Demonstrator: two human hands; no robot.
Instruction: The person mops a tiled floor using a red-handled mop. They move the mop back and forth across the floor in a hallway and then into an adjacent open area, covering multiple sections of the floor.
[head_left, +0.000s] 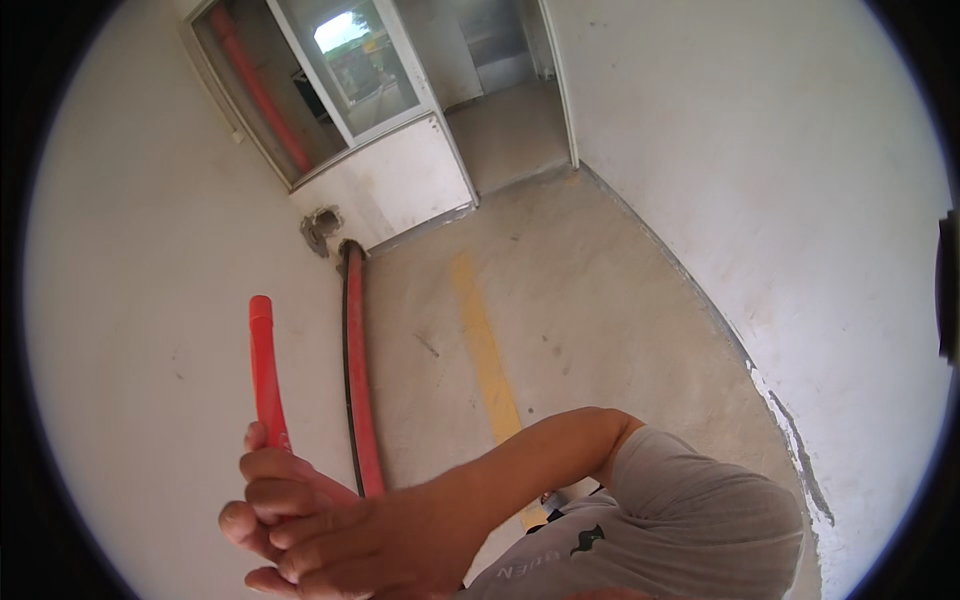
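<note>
A red rod-shaped tool (262, 360), perhaps a handle, rises at the left with a collar at its upper end and small white marks near my fingers. Curled fingers that look like those of my left hand (279, 474) wrap around its lower part. My right hand (367, 544) overlaps them from the right, its bare forearm reaching across from a grey short sleeve (705, 480). Where one hand ends and the other begins is hard to make out. The tool's lower end is hidden behind the hands.
A red pipe (358, 337) and a black cable (347, 360) run along the left wall's base into a hole. Another broken hole (324, 221) is above. A window (352, 67) and doorway (502, 127) stand ahead. A yellow stripe (484, 352) marks the concrete floor (600, 315).
</note>
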